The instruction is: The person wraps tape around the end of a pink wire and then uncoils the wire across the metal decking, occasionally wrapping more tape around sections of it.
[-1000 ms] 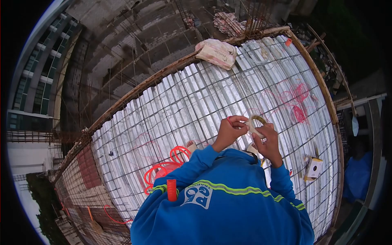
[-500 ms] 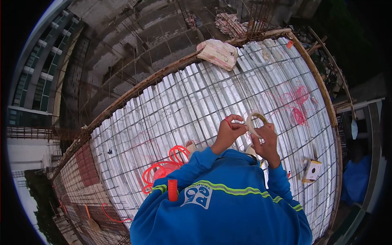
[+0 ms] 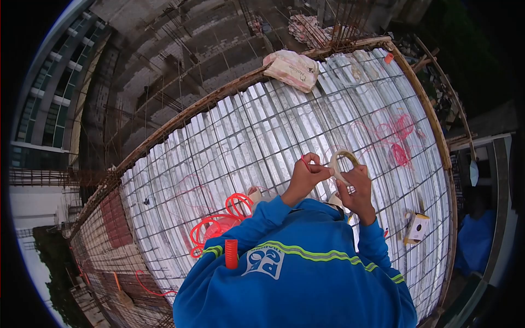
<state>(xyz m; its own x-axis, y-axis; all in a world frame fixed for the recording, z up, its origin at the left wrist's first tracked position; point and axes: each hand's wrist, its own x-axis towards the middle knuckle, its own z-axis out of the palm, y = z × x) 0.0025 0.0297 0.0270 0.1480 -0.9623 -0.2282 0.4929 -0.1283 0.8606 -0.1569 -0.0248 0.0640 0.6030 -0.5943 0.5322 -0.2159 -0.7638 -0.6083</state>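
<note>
A pale roll of tape (image 3: 334,164) is upright in front of my chest, its ring facing me. My right hand (image 3: 356,191) is closed round its near right side. My left hand (image 3: 306,177) is closed in a pinch, thumb and fingertips meeting at the roll's left edge; any loose tape end there is too small to make out. A thin red band shows on a left finger. Below both hands lies a grid of steel bars (image 3: 262,121) over ribbed metal decking (image 3: 284,139). A short orange corrugated tube (image 3: 231,254) sticks up by my chest.
Orange corrugated hose (image 3: 205,229) lies coiled at my left. A small white-and-yellow box (image 3: 418,227) rests on the bars at right. Tangled pink string (image 3: 401,154) lies ahead right. A cement bag (image 3: 292,71) sits at the far timber edge (image 3: 240,82), with a drop beyond.
Both hands keep nearly the same hold on the roll of tape. Only slight finger and view shifts show.
</note>
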